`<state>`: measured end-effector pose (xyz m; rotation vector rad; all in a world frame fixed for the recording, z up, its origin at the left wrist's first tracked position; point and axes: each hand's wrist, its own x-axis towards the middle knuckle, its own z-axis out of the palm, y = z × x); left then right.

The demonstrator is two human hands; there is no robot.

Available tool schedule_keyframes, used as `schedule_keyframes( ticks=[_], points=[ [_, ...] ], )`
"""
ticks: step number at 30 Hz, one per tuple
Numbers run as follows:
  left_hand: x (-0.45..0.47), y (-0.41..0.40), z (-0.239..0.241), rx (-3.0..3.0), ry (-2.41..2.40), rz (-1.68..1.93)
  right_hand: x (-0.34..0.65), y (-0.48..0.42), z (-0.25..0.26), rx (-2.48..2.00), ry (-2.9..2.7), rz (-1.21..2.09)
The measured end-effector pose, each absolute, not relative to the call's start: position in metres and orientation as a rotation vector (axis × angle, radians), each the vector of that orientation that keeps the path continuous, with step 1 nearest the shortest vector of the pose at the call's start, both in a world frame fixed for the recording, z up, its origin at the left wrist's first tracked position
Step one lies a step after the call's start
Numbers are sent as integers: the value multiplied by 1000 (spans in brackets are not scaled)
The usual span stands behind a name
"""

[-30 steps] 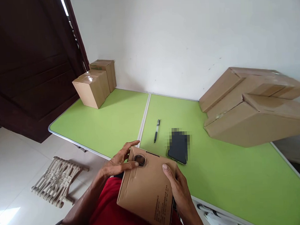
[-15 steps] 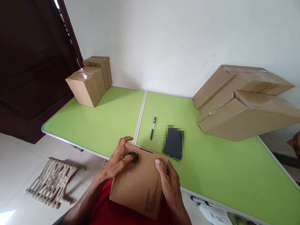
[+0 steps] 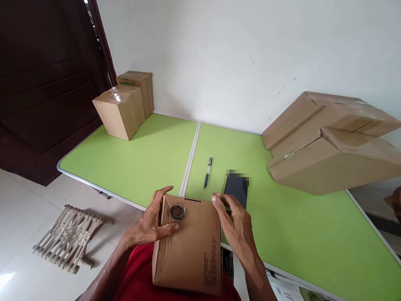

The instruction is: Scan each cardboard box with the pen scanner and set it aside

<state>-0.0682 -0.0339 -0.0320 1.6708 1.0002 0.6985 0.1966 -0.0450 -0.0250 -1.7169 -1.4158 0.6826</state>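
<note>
A small brown cardboard box [image 3: 191, 252] rests against my lap at the table's front edge, its printed face turned up towards me. Near its upper left corner is a round hole [image 3: 177, 212] ringed with scribbled dark lines, and a thin slot [image 3: 193, 200] runs along the top edge. My left hand [image 3: 153, 222] is closed on the box's left side, thumb on the face just below the hole. At the upper right corner my right hand [image 3: 235, 219] grips the box with its thumb at the edge; its other fingers are partly hidden.
On the green folding table [image 3: 148, 156] lie a pen [image 3: 208, 172] and a dark phone-like slab [image 3: 236, 189], partly behind my right hand. Taped cartons [image 3: 120, 111] stand at the back left, larger cartons [image 3: 332, 163] at the right. A woven stool [image 3: 70, 238] is on the floor.
My left thumb has come out of the hole and now lies below it. The right hand has slid up to the box's top right corner. The box has turned slightly more upright.
</note>
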Motion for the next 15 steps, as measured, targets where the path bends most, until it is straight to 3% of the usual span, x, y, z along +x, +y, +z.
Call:
schedule_keyframes(
  ticks=[10, 15],
  points=[
    [-64, -24, -34, 1534, 1006, 704, 210, 40, -19, -1990, -1562, 645],
    [-60, -21, -37, 1572, 1035, 693, 205, 34, 1, -1968, -1679, 772]
  ],
)
